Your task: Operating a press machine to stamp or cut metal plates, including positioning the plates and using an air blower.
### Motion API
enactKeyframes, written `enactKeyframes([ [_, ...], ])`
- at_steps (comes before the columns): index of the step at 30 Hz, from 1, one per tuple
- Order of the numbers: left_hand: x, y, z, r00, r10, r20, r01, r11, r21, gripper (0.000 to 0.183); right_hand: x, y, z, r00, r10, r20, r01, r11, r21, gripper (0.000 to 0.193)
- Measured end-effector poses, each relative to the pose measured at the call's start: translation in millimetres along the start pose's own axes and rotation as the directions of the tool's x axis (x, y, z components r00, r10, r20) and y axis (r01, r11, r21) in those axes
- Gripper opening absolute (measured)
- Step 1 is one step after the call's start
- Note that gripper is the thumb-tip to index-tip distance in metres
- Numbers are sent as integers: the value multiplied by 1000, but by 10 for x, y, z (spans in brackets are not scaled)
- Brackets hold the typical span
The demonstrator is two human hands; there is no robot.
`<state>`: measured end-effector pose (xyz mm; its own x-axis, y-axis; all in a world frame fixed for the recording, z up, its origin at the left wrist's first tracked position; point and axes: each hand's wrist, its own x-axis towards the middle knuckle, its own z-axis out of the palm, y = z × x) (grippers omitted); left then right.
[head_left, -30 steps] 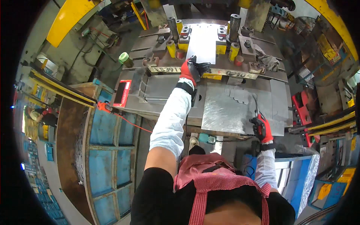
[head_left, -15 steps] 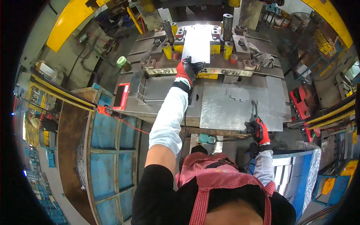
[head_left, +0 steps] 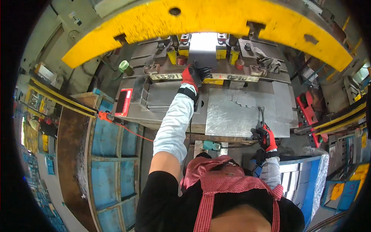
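My left hand [head_left: 194, 75], in a red and black glove, is at the near edge of a flat metal sheet [head_left: 203, 51] lying in the press die [head_left: 170, 76]. Its thumb rests by the sheet's left corner and its fingers reach right along the edge; the grip is partly hidden. My right hand [head_left: 266, 138], gloved alike, is closed around a slim dark hand tool with a rounded end [head_left: 261, 110]. The tool lies over a wide metal plate [head_left: 228, 120] on the near table.
A yellow press beam [head_left: 201, 19] spans the scene above the die. Stacked metal sheets [head_left: 164, 92] lie left of the plate, beside a red-framed panel [head_left: 123, 102]. A grey rag [head_left: 269, 62] lies at the right. A blue-framed rack [head_left: 104, 166] stands left; a blue bin [head_left: 311, 178] stands right.
The yellow press beam has come down into view across the top, covering the upper die posts. Both hands stay nearly in place, the left at the sheet and the right on the tool.
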<state>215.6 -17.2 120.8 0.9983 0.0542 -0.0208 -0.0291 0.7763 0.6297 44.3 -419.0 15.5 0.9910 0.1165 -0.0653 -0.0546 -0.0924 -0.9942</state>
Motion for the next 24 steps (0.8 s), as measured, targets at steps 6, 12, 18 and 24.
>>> enactKeyframes([
  [6,34,-8,-20,990,-111,-83,108,993,-39,44,-35,-195,-15,925,-296,239,370,557,-743,14],
  [12,-88,-28,181,979,-69,-192,51,994,-96,46,-66,-306,60,992,103,68,-118,955,272,16],
  [18,-173,10,222,986,96,-134,-88,994,68,31,-109,-57,115,953,301,34,-268,786,558,19],
  [24,-104,47,208,984,-19,-176,24,999,27,30,-131,-104,91,906,371,-202,-277,883,378,23],
])
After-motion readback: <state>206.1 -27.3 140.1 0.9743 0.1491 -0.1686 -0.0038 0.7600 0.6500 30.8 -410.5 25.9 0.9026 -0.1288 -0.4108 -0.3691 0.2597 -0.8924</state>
